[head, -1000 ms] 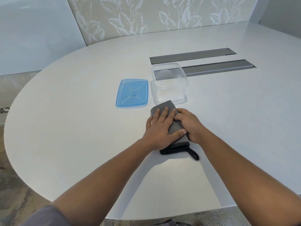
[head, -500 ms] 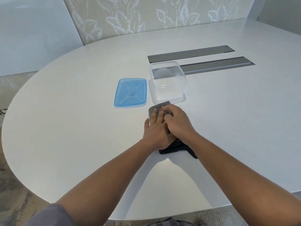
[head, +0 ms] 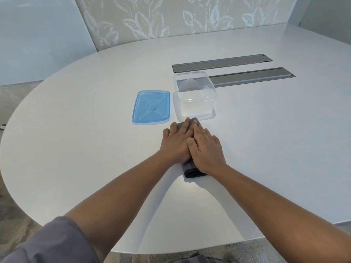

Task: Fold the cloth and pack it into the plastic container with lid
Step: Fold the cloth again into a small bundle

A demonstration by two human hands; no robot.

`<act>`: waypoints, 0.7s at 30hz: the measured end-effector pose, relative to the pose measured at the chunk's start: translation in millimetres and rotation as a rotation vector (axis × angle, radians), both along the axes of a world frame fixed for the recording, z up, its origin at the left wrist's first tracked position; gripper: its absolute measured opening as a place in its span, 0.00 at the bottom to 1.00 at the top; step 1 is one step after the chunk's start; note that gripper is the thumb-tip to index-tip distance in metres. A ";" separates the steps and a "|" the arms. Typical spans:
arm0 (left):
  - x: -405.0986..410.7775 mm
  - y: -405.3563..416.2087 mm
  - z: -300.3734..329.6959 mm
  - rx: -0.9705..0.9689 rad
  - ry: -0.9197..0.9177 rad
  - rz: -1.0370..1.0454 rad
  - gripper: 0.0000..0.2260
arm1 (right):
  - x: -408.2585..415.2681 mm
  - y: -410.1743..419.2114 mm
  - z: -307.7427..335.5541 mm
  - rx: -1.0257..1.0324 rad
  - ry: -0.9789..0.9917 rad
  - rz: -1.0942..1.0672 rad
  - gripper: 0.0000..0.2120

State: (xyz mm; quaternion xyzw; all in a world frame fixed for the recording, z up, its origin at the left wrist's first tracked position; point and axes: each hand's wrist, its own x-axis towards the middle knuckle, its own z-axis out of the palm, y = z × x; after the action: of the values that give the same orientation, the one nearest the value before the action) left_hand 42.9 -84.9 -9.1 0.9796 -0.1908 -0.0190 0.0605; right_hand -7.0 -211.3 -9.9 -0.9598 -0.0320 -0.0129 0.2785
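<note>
Pressing flat on the grey cloth (head: 191,168), both hands hold it down as a narrow folded strip on the white table (head: 266,141). Its far end just reaches the near wall of the clear container (head: 194,103), and its near end shows as a dark rolled fold behind the wrists. The left hand (head: 175,144) lies with fingers straight and spread over the far part of the strip, gripping nothing. The right hand (head: 208,149) lies beside it, also flat, its fingers straight and its inner edge overlapping the left hand.

By my reading, the fold is being smoothed before packing. To do this well, the palms should push the air out along the strip's length, keeping the edges lined up so the bundle stays narrower than the container's mouth. One more fold across the middle looks needed, since the strip seems longer than the box is wide. Lifting should wait until the creases hold.

The container stands open and looks empty. The blue lid (head: 151,107) lies flat just to its left, apart from the cloth. Two grey slots (head: 247,71) are set into the table beyond.
</note>
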 end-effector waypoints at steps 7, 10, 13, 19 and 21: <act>12.1 2.7 1.1 0.003 0.058 0.007 0.35 | 3.7 -2.0 -4.9 -0.046 0.045 0.002 0.39; 17.4 2.1 2.7 0.010 0.073 0.016 0.32 | 4.1 -2.3 -5.1 -0.035 0.058 -0.009 0.42; 23.3 0.5 3.8 -0.083 0.158 0.077 0.26 | 4.8 -2.7 -5.0 -0.050 0.075 0.001 0.37; 15.0 4.5 -1.7 -0.305 0.210 0.154 0.25 | 3.6 -2.3 -0.6 -0.098 0.096 0.012 0.32; 12.2 6.9 -0.3 -0.387 0.270 0.200 0.27 | 3.7 -3.0 -1.8 -0.103 0.092 0.009 0.33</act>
State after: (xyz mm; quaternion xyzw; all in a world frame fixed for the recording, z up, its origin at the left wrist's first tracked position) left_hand 55.1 -78.0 -9.4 0.9524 -0.0835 -0.1065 0.2732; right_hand -3.3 -214.3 -11.7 -0.9722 -0.0243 0.0342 0.2302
